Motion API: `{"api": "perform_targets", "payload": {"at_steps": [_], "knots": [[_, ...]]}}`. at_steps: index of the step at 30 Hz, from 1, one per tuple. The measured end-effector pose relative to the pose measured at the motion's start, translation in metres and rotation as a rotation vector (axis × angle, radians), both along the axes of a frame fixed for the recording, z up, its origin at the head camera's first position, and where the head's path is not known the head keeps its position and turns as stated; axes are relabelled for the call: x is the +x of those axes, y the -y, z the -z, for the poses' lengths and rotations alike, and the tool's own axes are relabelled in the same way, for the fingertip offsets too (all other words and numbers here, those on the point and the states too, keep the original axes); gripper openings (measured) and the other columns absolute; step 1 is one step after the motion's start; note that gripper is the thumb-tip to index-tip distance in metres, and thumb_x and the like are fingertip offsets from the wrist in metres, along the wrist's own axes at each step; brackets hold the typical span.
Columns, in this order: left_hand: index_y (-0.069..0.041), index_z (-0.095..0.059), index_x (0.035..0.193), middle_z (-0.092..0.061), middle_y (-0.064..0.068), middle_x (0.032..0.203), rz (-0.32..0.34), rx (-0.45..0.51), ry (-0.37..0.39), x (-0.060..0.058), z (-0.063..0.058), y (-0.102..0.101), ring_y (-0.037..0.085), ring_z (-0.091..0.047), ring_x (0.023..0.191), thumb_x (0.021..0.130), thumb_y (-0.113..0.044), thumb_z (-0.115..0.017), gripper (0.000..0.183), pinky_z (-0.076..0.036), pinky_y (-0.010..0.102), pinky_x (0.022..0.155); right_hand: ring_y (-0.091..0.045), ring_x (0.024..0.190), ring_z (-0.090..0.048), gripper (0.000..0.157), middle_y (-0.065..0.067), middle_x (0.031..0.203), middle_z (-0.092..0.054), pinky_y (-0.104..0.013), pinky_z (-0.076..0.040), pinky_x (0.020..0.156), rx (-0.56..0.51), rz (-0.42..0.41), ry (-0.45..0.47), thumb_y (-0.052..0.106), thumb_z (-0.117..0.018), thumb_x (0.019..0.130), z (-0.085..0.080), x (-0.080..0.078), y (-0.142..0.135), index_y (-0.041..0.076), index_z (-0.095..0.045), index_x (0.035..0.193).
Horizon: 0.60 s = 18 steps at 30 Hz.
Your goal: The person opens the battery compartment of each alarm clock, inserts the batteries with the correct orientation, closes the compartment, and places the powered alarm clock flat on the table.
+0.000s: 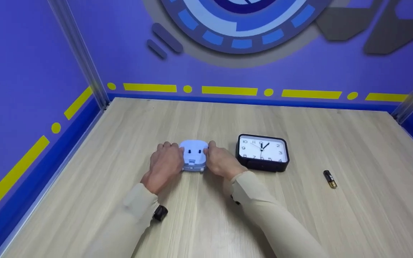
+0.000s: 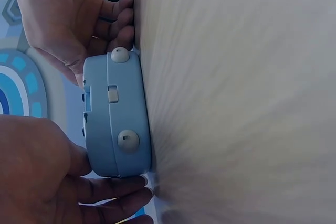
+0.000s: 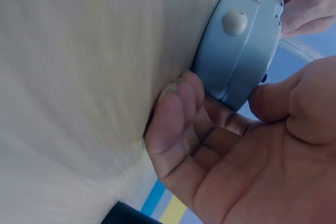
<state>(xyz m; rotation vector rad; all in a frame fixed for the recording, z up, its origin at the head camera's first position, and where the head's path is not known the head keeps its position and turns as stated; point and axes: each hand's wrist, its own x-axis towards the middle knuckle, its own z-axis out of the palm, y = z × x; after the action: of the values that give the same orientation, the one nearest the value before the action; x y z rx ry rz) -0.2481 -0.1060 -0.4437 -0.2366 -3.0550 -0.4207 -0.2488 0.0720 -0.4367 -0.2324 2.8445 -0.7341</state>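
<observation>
A small light blue clock (image 1: 194, 154) lies back-up on the wooden table, showing two black knobs, a lid tab and two round white feet along its near side. My left hand (image 1: 166, 159) grips its left side, thumb at the upper edge and fingers against the side wall (image 2: 113, 156). From the right, my right hand (image 1: 222, 160) holds the opposite side with its thumb near the top edge. In the right wrist view its fingers (image 3: 181, 106) curl low beside the case, close to the tabletop. The clock's front is hidden against the table.
Just right of my right hand, a black rectangular clock (image 1: 262, 152) lies face up. Farther right is a small black and gold battery (image 1: 330, 179). Blue printed panels (image 1: 228, 71) border the table (image 1: 149, 118) at the back and sides.
</observation>
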Motion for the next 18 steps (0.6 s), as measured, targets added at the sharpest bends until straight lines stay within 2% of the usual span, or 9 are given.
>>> {"api": "perform_targets", "payload": {"at_steps": [18], "knots": [[0.008,-0.07,0.116,-0.066,0.024,0.109,-0.019,-0.039,-0.001,-0.029,0.0,-0.004,0.039,-0.061,0.102,0.116,-0.027,-0.04,0.046,-0.056,0.053,0.082,-0.04,0.119,-0.065,0.041,-0.032,0.123,-0.065,-0.05,-0.048,0.105,-0.018,0.056,0.011,0.025,-0.03,0.117,0.0,-0.029,0.005,-0.006,-0.044,0.14]]}}
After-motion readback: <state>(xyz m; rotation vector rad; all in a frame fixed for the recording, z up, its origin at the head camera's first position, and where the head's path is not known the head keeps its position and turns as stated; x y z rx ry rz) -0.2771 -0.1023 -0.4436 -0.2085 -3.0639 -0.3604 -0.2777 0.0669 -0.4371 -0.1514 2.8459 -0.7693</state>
